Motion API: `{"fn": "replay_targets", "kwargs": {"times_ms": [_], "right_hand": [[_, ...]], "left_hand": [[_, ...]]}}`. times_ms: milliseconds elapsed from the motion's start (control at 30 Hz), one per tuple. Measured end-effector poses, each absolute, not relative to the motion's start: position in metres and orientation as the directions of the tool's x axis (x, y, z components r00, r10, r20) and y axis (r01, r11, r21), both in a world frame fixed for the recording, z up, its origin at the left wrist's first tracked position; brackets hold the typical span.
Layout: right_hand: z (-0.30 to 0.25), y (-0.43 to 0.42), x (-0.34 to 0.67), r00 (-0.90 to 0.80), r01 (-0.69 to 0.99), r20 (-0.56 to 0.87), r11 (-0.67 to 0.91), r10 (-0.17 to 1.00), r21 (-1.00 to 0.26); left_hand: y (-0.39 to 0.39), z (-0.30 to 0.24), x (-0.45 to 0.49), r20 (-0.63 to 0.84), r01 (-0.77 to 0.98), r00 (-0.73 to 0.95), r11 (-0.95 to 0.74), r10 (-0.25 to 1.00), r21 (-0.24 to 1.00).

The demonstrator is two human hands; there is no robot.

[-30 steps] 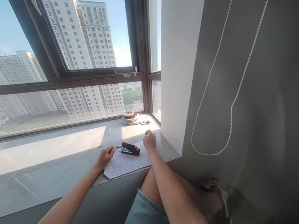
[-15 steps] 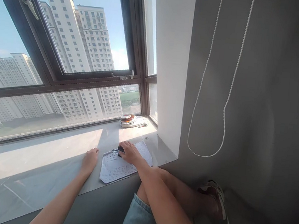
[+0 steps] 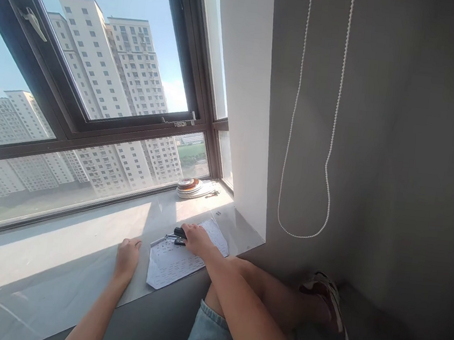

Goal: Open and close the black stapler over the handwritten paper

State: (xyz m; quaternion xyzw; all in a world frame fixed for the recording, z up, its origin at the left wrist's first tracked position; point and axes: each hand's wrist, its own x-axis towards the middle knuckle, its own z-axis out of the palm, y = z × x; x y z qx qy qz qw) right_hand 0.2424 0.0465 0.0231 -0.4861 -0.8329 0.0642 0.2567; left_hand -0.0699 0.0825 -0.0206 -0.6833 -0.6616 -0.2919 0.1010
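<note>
Right hand (image 3: 198,239) now on stapler (image 3: 180,232)

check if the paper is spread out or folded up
Spread out: the paper lies across the sill, printed face showing; the right hand hides part.

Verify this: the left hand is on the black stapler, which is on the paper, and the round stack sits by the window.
Wrong hand: the head view shows the right hand on the black stapler, the left hand apart from it. The paper and round stack are as stated.
</note>
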Motion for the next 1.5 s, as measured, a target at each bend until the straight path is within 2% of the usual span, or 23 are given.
{"fn": "replay_targets", "kwargs": {"times_ms": [67, 200, 333, 567, 667, 900, 1367, 1500], "right_hand": [[0.024, 0.046, 0.242, -0.398, 0.784, 0.361, 0.517, 0.843, -0.344], [0.028, 0.045, 0.241, -0.458, 0.743, 0.387, 0.584, 0.8, -0.327], [0.029, 0.044, 0.24, -0.474, 0.738, 0.354, 0.583, 0.806, -0.34], [0.03, 0.042, 0.24, -0.472, 0.749, 0.341, 0.574, 0.813, -0.331], [0.031, 0.041, 0.24, -0.474, 0.754, 0.341, 0.574, 0.812, -0.319], [0.029, 0.043, 0.241, -0.495, 0.742, 0.344, 0.594, 0.798, -0.311], [0.034, 0.041, 0.244, -0.507, 0.736, 0.348, 0.607, 0.788, -0.301], [0.033, 0.042, 0.243, -0.492, 0.737, 0.354, 0.597, 0.795, -0.316]], "left_hand": [[0.075, -0.015, -0.066, 0.57, 0.952, -0.012, -0.166, 0.822, 0.259], [0.058, -0.004, -0.053, 0.596, 0.846, 0.038, -0.343, 0.802, 0.408], [0.045, 0.006, -0.038, 0.638, 0.746, 0.075, -0.467, 0.767, 0.475], [0.049, 0.014, -0.013, 0.573, 0.619, 0.017, -0.459, 0.819, 0.637], [0.049, 0.012, -0.004, 0.529, 0.606, 0.096, -0.471, 0.843, 0.641], [0.056, 0.0, 0.001, 0.441, 0.639, 0.317, -0.532, 0.84, 0.555], [0.064, -0.004, -0.006, 0.294, 0.612, 0.319, -0.433, 0.901, 0.662], [0.062, -0.002, -0.006, 0.285, 0.632, 0.318, -0.427, 0.904, 0.647]]}}
